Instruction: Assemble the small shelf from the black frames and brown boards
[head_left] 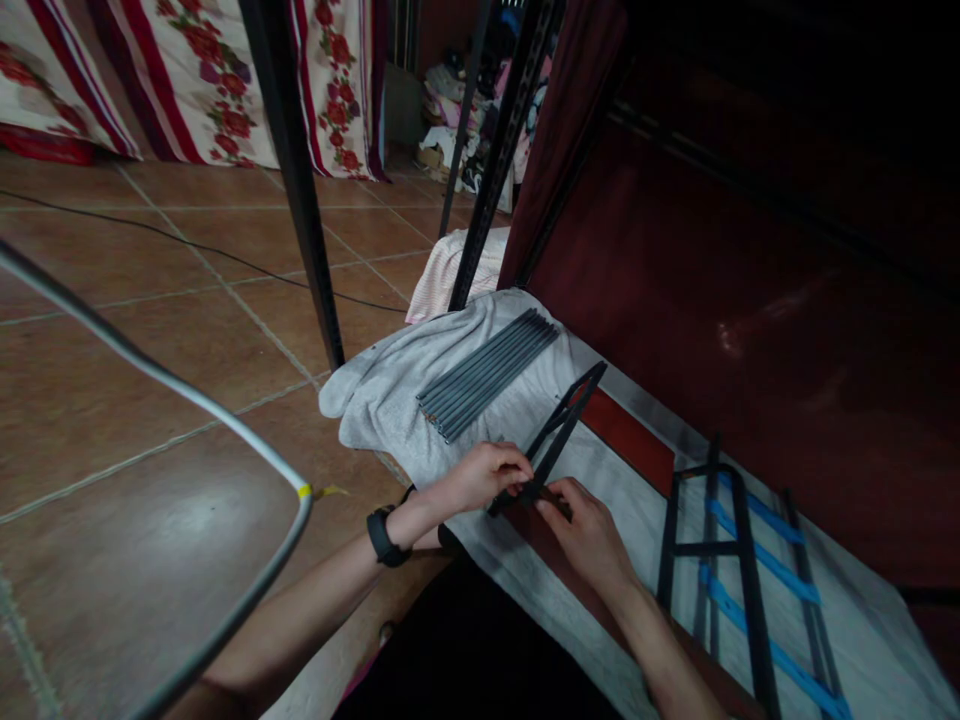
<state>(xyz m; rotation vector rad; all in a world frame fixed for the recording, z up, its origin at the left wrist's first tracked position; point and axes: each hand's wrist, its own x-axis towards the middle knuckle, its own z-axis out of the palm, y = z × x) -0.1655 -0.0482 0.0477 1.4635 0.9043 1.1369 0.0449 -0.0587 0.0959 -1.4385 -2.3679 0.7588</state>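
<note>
A small black metal frame (pixel 568 425) made of narrow bars rises at a slant from the cloth-covered surface. At its near end, my left hand (pixel 491 474), with a dark watch on the wrist, is closed with its fingertips pinched against the bars. My right hand (pixel 589 525) meets the same end from the other side, thumb and forefinger pressed together there. Any small part between the fingertips is too hidden to make out. Beyond my left hand, several grey metal rods (pixel 487 372) lie side by side on a light grey cloth (pixel 390 400).
To the right lie a larger black frame (pixel 709 549) and bars with blue strips (pixel 765 540). A reddish-brown panel (pixel 630 440) shows on the cloth. Black uprights (pixel 304 190) stand ahead. A grey curved tube (pixel 225 415) crosses the left side above the tiled floor (pixel 187 480).
</note>
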